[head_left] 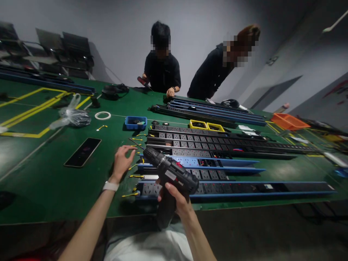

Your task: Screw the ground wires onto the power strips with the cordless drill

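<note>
My right hand (178,199) is wrapped round the handle of a black cordless drill (174,174), whose long thin bit points up and left. Close to the bit's tip is my left hand (124,161), its thumb and forefinger brought together; whatever is between them is too small to make out. Beneath and beyond the drill lie several long socket strips in black and blue housings, among them a blue one (231,195) nearest me. Short yellow wires (131,194) stick out of their left ends.
Left on the green table (108,199) are a phone (83,152), a white ring (102,115) and a plastic bag (72,116). Farther back are a blue bin (136,123), yellow bins (198,125) and an orange tray (289,121). Two people stand across the table, one holding a tool.
</note>
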Action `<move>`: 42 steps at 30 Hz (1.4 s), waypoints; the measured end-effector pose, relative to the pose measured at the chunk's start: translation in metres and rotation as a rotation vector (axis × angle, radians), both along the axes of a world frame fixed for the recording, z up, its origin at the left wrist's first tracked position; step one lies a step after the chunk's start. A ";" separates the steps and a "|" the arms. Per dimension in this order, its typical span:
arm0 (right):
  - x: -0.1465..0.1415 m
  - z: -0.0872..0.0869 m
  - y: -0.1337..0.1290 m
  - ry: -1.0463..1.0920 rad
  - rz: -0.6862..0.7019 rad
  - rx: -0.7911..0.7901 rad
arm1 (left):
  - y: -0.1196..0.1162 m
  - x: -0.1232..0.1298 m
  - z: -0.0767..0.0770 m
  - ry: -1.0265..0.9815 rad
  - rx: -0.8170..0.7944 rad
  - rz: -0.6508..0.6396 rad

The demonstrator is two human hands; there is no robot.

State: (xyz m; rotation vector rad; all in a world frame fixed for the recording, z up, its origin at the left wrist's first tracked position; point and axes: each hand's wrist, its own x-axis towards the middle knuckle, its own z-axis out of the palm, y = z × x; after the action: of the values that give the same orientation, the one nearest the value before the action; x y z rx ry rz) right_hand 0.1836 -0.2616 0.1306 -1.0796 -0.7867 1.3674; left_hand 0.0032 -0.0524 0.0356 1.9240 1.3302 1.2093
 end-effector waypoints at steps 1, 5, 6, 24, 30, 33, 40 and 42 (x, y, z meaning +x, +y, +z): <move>0.000 0.000 -0.005 -0.062 -0.011 0.055 | -0.015 0.002 0.009 -0.100 -0.025 0.040; 0.007 0.000 -0.022 -0.452 -0.257 0.162 | -0.085 0.018 0.049 -0.716 -0.392 -0.038; 0.009 0.001 -0.025 -0.549 -0.306 0.179 | -0.101 0.024 0.060 -0.884 -0.506 -0.109; 0.024 -0.020 0.001 -1.016 -0.043 0.434 | -0.153 0.077 0.116 -1.404 -0.808 -0.361; 0.041 -0.016 0.018 -1.115 0.003 0.623 | -0.151 0.074 0.123 -1.375 -0.721 -0.449; 0.044 -0.009 0.024 -1.197 -0.032 0.662 | -0.145 0.078 0.125 -1.388 -0.716 -0.474; 0.047 -0.013 0.027 -1.135 -0.091 0.676 | -0.137 0.083 0.118 -1.202 -0.683 -0.456; 0.049 -0.014 0.026 -1.089 -0.072 0.681 | -0.135 0.082 0.116 -1.193 -0.680 -0.453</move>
State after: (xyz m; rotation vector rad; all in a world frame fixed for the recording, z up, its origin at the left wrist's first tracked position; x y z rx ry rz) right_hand 0.2328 -0.2355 0.1167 -1.2173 -1.8039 0.2643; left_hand 0.0849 -0.1877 0.1515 0.6746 0.4801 1.1177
